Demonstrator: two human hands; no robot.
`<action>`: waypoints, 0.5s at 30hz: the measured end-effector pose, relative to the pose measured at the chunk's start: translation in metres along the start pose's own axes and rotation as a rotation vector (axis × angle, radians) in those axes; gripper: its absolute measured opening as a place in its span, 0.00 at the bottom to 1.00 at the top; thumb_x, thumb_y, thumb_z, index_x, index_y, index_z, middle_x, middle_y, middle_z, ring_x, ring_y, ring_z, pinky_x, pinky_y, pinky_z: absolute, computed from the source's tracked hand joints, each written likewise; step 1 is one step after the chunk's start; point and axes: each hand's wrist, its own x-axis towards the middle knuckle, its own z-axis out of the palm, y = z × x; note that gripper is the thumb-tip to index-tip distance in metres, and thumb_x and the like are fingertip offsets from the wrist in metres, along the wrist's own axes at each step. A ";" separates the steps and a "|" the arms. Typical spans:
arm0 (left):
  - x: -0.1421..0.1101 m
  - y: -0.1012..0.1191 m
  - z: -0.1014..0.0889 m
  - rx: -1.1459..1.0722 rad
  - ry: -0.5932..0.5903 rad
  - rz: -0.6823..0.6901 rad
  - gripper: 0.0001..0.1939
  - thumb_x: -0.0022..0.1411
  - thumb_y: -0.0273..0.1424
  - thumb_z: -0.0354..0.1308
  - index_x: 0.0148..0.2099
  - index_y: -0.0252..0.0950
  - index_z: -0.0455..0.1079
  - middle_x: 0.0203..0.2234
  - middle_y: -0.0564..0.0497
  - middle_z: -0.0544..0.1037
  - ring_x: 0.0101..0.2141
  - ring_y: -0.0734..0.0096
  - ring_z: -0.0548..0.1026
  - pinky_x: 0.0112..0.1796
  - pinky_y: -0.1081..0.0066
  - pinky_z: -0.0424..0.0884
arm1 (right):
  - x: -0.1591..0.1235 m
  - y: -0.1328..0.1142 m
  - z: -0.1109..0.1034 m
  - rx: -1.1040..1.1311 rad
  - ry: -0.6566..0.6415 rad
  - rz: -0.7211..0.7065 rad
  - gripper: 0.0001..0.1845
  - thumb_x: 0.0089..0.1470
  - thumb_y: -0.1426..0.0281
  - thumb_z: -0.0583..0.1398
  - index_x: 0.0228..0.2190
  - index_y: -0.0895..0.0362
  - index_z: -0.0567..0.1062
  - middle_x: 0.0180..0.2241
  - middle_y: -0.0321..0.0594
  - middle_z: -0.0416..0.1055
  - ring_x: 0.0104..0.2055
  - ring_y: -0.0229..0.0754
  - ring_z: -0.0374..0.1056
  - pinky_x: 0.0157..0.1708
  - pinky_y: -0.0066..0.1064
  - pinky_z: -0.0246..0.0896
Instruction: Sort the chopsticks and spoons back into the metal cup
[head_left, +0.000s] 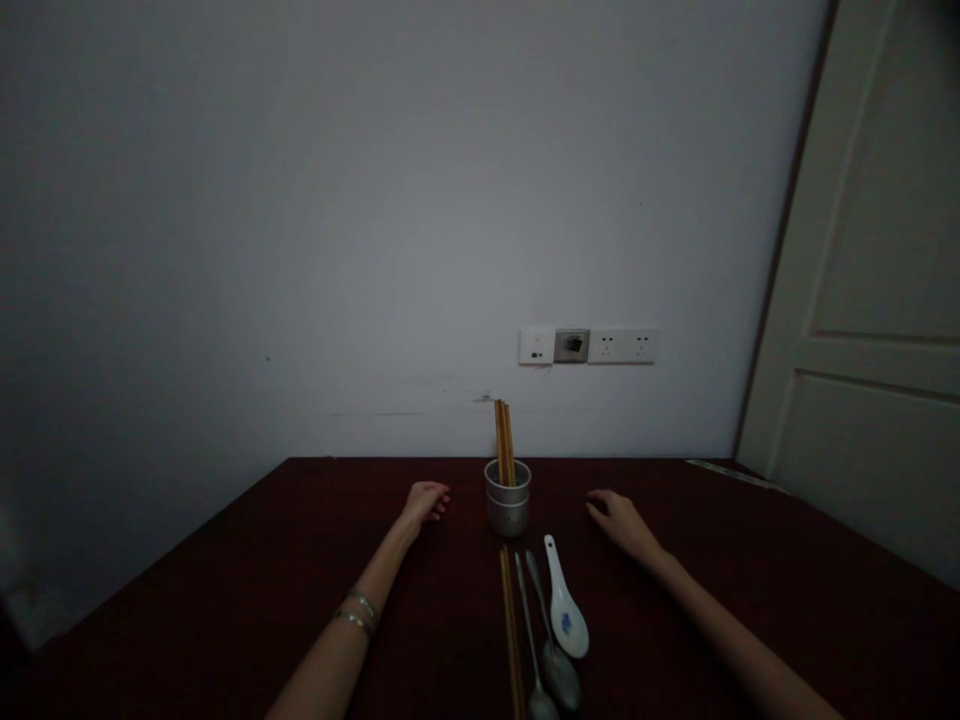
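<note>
My left hand (429,502) rests on the dark red table, left of a grey metal cup (508,512). It holds nothing, and its fingers are loosely curled and a little apart. Several wooden chopsticks (504,440) stand upright in the cup. On the cup's other side lies my right hand (611,512), empty, thumb and fingers slightly parted. Between my forearms, in front of the cup, are a pair of chopsticks (511,630), a long-handled metal spoon (527,620), a larger metal spoon (559,672) and a white ceramic soup spoon (568,620) with a blue mark. Neither hand touches them.
The table (247,560) meets a pale wall (375,250) at its back edge. Wall sockets (622,346) sit above it. A light-coloured panelled door (877,300) stands at the right, and a thin flat strip (735,474) lies near the back right corner.
</note>
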 end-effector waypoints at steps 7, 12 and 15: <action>-0.002 -0.002 0.008 0.050 0.043 0.032 0.04 0.52 0.25 0.51 0.30 0.30 0.67 0.16 0.56 0.68 0.13 0.83 0.62 0.17 0.80 0.62 | -0.017 -0.001 0.003 -0.153 0.007 -0.097 0.20 0.51 0.71 0.49 0.42 0.66 0.72 0.45 0.53 0.68 0.50 0.47 0.61 0.51 0.35 0.52; -0.010 -0.001 0.011 0.068 0.063 0.055 0.05 0.53 0.27 0.51 0.29 0.30 0.66 0.17 0.55 0.68 0.15 0.83 0.64 0.20 0.80 0.64 | -0.016 0.001 0.005 -0.152 0.014 -0.080 0.19 0.51 0.71 0.50 0.42 0.64 0.72 0.45 0.51 0.68 0.49 0.46 0.62 0.51 0.34 0.52; -0.018 0.005 0.000 0.073 -0.006 0.052 0.06 0.52 0.30 0.53 0.29 0.30 0.67 0.19 0.52 0.71 0.18 0.80 0.68 0.23 0.80 0.66 | -0.016 0.002 0.006 -0.141 0.021 -0.060 0.18 0.51 0.71 0.51 0.41 0.63 0.72 0.45 0.50 0.68 0.49 0.47 0.62 0.50 0.35 0.53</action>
